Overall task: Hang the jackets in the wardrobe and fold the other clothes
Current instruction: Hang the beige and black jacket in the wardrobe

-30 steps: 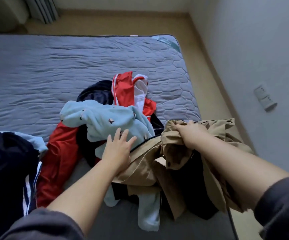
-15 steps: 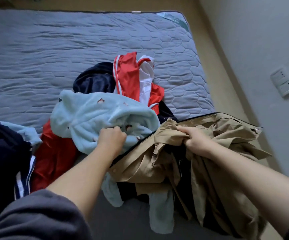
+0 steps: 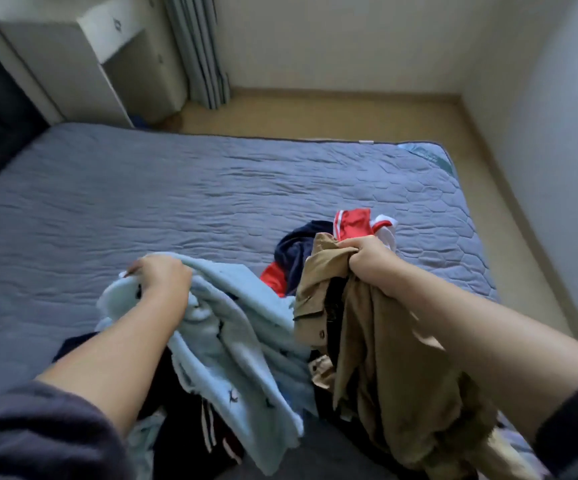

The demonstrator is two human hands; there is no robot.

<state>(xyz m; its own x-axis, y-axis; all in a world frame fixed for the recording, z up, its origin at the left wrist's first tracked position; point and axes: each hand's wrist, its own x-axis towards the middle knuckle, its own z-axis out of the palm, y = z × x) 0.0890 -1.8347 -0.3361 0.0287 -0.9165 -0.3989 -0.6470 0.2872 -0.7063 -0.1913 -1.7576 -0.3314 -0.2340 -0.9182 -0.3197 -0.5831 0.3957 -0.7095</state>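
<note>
A tan jacket (image 3: 384, 368) is gripped by the right hand (image 3: 372, 261), whose fingers are curled tight and pressed together round a bunch of cloth near the garment's top. The jacket is held up above the near right part of the mattress (image 3: 176, 202), and the rest of it hangs in loose folds towards the mattress's near edge, with a dark lining shown between the folds. A pale blue fleece (image 3: 232, 334), dotted with small dark motifs, is gripped by the left hand (image 3: 162, 282). That hand's fingers are closed round a gathered piece of the fleece's upper edge, and the thumb is hidden behind the cloth. The fleece is held above the near middle of the mattress and trails down towards the near edge. Jacket and fleece hang side by side; whether they touch cannot be told. Behind the jacket, on the right half of the mattress, a heap is made up of a red top (image 3: 353, 223), a navy garment (image 3: 294, 247) and a white cloth (image 3: 386, 226), partly hidden by the right hand. Under the fleece, at the mattress's near edge, a dark striped garment (image 3: 207, 427) is seen. The mattress is covered in grey-blue quilting and its left half is wrinkled. Beyond its far left corner a white cabinet (image 3: 83, 64) stands, and beyond its far edge a grey curtain (image 3: 200, 53) hangs down to a tan floor (image 3: 315, 116). Dark sleeves (image 3: 38, 438) are seen above both bare forearms.
</note>
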